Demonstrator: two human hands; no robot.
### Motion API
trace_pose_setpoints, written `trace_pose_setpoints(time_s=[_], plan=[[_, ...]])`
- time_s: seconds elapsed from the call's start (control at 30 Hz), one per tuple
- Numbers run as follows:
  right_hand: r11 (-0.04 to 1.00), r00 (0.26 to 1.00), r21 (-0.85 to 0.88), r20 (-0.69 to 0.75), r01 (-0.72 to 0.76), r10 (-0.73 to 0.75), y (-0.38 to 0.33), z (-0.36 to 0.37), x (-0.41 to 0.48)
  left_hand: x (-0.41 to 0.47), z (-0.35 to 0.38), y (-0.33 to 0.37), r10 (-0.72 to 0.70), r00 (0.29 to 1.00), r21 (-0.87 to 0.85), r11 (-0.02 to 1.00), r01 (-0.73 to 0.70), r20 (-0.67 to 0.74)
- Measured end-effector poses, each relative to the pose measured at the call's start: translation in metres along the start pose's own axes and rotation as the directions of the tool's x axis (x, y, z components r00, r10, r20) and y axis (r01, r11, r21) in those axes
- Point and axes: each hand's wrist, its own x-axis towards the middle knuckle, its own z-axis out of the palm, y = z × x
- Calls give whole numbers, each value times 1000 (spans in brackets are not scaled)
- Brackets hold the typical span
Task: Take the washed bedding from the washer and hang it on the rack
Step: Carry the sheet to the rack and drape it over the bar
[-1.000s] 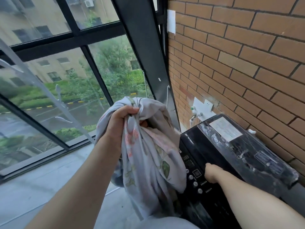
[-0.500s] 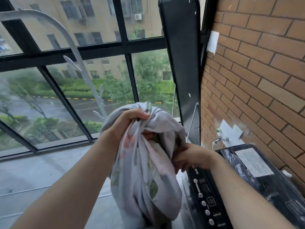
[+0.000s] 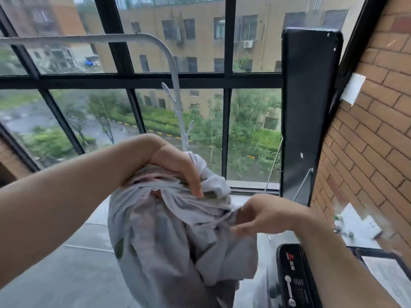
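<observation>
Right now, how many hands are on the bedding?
2. The left hand grips the top of the bunched bedding; the right hand pinches a fold on its right side.

- The bedding is soft, thin cloth, matt pale grey, heavily creased, with a faint pink and green print.
- The rack is a smooth tube that looks like painted metal, light grey with a dull sheen.
- The washer has a glossy black plastic-looking panel with white markings; a clear, shiny film seems to lie over part of it.
- The brick wall is rough, matt orange-brown brick with dark recessed joints.
- The window frame is smooth dark metal, satin rather than shiny; its glass is clear and slightly reflective.
- The floor looks like smooth grey tile with a faint gloss.
</observation>
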Motion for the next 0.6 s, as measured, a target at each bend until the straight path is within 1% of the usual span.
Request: trace_pose_setpoints(time_s=[0.03,0.07,0.1,0.13,0.17,0.2,0.23,0.27,0.3,0.33,0.37,0.43,0.47,0.53,0.6], plan=[[999,997,22,-71,-27,29,-3,-3,4,-7,-1,1,-70,997,74,995,72,-18],[997,983,76,-181,-26,40,-5,-7,7,-14,1,4,-122,990,167,977,132,-69],[983,957,181,-290,23,31,-7,-11,12,-19,0,6,-149,978,273,944,185,-150],[940,934,317,-357,130,-9,-12,-16,18,-24,-1,6,-144,962,380,897,226,-232],[850,920,457,-385,263,-77,-19,-21,23,-29,-3,7,-119,948,477,841,254,-295],[722,903,574,-397,386,-166,-25,-25,29,-32,-4,5,-84,930,554,783,283,-357],[612,882,639,-395,466,-258,-34,-28,34,-35,-5,4,-47,909,608,729,314,-414],[545,861,667,-376,508,-343,-45,-31,40,-35,-4,1,-12,884,649,674,353,-468],[520,843,671,-347,529,-411,-57,-34,44,-35,-3,-2,27,854,680,618,394,-519],[518,831,663,-326,540,-450,-69,-36,48,-36,0,-4,66,826,710,552,437,-560],[531,833,656,-314,537,-456,-79,-37,52,-37,4,-7,117,793,728,491,477,-598],[556,841,634,-350,537,-413,-94,-39,57,-39,8,-17,292,703,752,391,530,-648],[574,838,612,-367,544,-403,-101,-40,59,-44,9,-25,365,655,749,364,554,-662],[601,834,577,-366,552,-413,-106,-39,62,-49,6,-37,463,570,731,354,584,-679],[655,847,537,-321,532,-424,-113,-40,63,-54,6,-47,515,491,701,382,603,-703]])
